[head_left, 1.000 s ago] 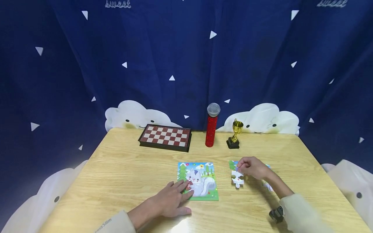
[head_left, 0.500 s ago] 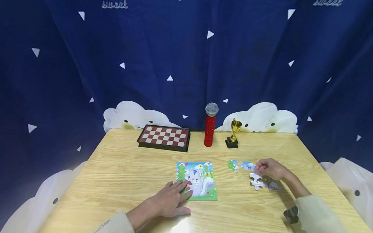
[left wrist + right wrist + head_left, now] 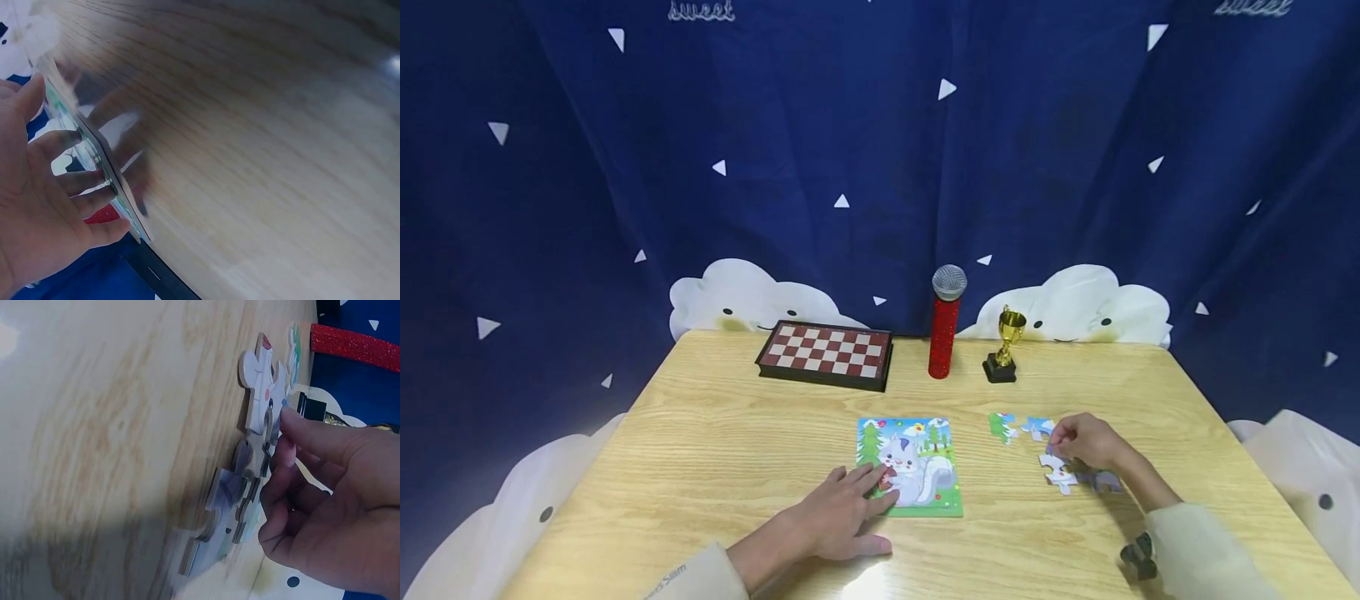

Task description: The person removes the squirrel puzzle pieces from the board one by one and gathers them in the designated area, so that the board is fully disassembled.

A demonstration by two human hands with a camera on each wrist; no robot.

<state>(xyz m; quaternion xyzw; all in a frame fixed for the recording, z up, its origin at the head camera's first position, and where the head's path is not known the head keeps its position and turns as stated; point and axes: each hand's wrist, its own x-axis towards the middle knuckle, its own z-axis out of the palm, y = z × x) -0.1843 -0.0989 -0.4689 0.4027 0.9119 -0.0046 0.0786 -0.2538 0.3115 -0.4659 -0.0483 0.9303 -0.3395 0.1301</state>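
Note:
My left hand point(image 3: 842, 515) lies with spread fingers over the lower left of a square squirrel picture point(image 3: 934, 483). In the left wrist view, the fingers of this left hand point(image 3: 53, 181) reach along the picture's edge. To the right, my right hand point(image 3: 1088, 440) pinches a white jigsaw piece point(image 3: 1057, 473) bearing the squirrel's face between thumb and forefinger. The right wrist view shows this face piece point(image 3: 261, 394) tilted at the fingertips of my right hand point(image 3: 337, 487), close over the table. Grey-white pieces point(image 3: 226, 490) lie beside it, partly behind the hand.
A green tree piece point(image 3: 1001, 427) and a blue piece point(image 3: 1037, 427) lie just left of the right hand. Along the back stand a folded chessboard point(image 3: 823, 354), a red microphone point(image 3: 944, 333) and a small gold trophy point(image 3: 1006, 342).
My right hand has carried the face piece rightward from beside the tree piece to the other pieces, then slightly back left while turning it a little. My left hand stays put.

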